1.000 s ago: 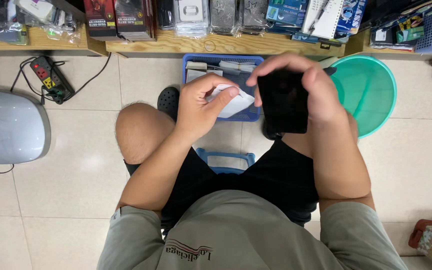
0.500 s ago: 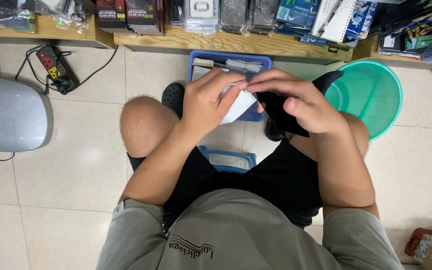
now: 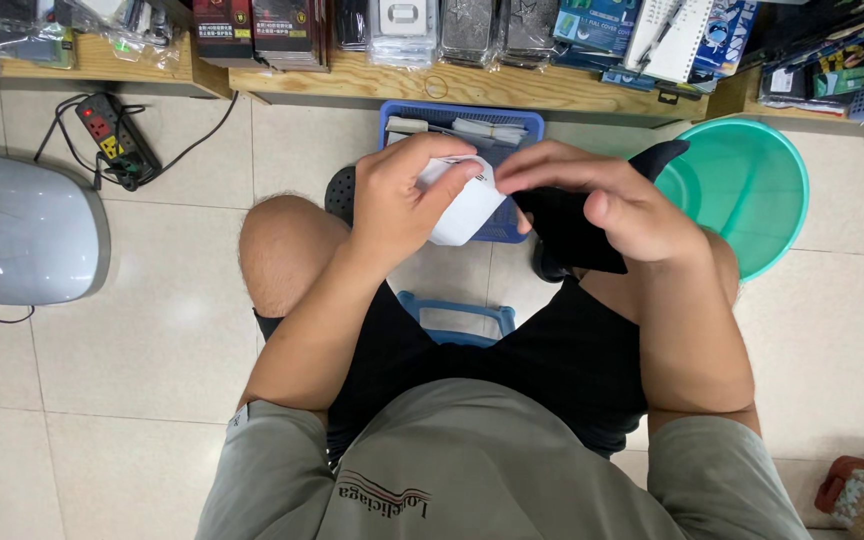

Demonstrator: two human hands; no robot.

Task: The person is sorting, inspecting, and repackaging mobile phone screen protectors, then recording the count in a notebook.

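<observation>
Pale glossy tiled floor (image 3: 152, 340) under you, well below your hands. Low wooden shelf (image 3: 372, 85) beyond your hands, lined with upright boxed and bagged packages: red-black boxes far left of hands, clear silver packs straight ahead, blue ones right.

Blue plastic basket (image 3: 462, 125) just behind hands; teal round plastic basin (image 3: 752, 185) right of right hand; grey domed plastic cover (image 3: 22, 230) well left.

Your left hand (image 3: 402, 195) curled, gripping small white paper-like piece (image 3: 467, 205). Your right hand (image 3: 602, 200) half-closed, holding black flat fabric piece (image 3: 572, 230), fingertips meeting white piece.
</observation>
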